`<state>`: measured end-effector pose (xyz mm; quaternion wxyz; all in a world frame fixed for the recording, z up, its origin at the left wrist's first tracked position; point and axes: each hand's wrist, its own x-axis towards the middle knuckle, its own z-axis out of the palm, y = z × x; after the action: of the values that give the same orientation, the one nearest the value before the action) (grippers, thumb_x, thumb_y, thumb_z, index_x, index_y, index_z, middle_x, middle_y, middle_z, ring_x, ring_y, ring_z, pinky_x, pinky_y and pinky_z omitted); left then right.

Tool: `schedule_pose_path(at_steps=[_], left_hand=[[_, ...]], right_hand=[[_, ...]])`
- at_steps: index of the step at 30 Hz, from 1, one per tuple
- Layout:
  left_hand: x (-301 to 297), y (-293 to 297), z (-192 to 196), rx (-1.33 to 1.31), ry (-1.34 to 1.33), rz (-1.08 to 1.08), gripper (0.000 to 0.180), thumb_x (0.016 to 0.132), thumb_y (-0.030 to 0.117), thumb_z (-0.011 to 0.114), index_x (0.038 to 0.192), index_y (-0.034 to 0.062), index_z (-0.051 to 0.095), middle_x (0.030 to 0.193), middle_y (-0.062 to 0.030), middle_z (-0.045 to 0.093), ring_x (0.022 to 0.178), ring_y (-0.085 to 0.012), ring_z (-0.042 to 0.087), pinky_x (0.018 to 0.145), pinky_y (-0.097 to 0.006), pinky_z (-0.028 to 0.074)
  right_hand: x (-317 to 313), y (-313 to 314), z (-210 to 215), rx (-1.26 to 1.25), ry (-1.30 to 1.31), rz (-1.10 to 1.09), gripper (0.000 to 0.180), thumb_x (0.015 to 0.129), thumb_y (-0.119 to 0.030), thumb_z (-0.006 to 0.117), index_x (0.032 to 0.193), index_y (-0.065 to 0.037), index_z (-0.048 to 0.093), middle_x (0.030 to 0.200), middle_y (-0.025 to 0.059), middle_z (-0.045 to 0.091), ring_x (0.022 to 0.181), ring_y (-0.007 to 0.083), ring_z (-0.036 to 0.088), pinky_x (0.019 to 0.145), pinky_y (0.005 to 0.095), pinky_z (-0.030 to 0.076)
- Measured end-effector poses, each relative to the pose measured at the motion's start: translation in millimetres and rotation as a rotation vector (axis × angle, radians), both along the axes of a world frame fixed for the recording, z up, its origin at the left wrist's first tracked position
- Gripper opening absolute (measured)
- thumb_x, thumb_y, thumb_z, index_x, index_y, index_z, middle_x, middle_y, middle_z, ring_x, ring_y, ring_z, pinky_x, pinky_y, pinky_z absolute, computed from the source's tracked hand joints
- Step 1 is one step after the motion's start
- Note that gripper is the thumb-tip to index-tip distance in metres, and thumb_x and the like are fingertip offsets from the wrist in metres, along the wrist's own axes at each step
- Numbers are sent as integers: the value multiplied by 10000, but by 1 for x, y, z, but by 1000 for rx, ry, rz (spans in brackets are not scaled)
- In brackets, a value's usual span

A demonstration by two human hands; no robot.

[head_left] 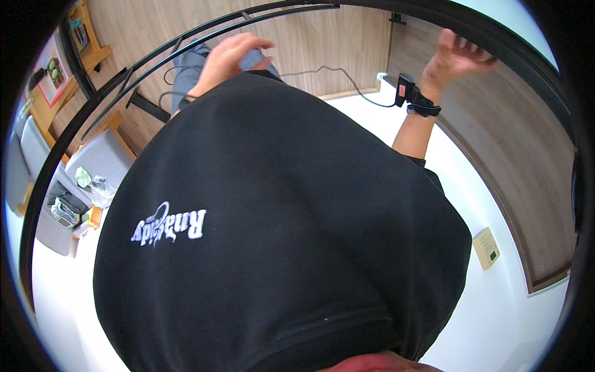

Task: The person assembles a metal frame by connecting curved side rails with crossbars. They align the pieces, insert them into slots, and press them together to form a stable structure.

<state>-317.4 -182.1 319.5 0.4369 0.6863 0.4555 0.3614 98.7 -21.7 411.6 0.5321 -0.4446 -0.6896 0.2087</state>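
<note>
**Right grip hard by the black bar; left grip well apart from it**

Right hand (460,62): raised ahead of the body, fingers bent and the thumb apart from them. No loose article is seen in this grip. Its fingers lie at the edge of a broad black bar (511,53); whether they touch or wrap it cannot be told, so closure is not certified.

Left hand (232,57): fingers loosely curved, thumb apart, a gap between them, nothing held. A thinner black rail (242,23) passes just beyond its knuckles, with no contact confirmed.

Governing relation, as judged: the broad bar lies just beyond and to the right of the right grip, which is clearly the nearer of the two. The bar's long axis runs from ahead of that grip round to its right side (the lens bends straight edges, so the curve is not to be relied on), and the fingers point toward it rather than along it.

Behind the right grip, a black device (405,90) is strapped at the wrist; from it a cable (338,70) trails leftward toward the left grip. Beyond the right grip's outer side stands a brown panel (496,111). Behind and left of the left grip are a grey seat (106,155) and a clear bag (102,191).
</note>
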Motion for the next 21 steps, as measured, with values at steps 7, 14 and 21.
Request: schedule_pose_path(at_steps=[7,14,21], left_hand=[[127,55,-47,63,412,-231,365,986,222,713,1323,104,635,1218,-117,686,1139,-315,671,986,-420,565],[186,120,-142,-146,548,-138,565,914,292,763,1385,56,558,1222,-167,656,1175,-366,636,985,-461,550],[243,131,-192,-393,490,-237,473,962,262,718,1329,43,518,1223,-209,688,1121,-393,686,924,-471,581]], right_hand=[[11,29,80,228,20,-139,1151,780,-331,930,1619,-142,166,1425,113,427,1307,264,469,1223,448,421],[-8,23,96,-4,120,-270,611,862,-215,802,1405,-64,567,1331,169,631,1239,296,659,1033,457,628],[-25,12,113,-108,-37,-274,1000,909,-739,590,1640,-165,220,1583,162,365,1361,379,522,968,492,637]])
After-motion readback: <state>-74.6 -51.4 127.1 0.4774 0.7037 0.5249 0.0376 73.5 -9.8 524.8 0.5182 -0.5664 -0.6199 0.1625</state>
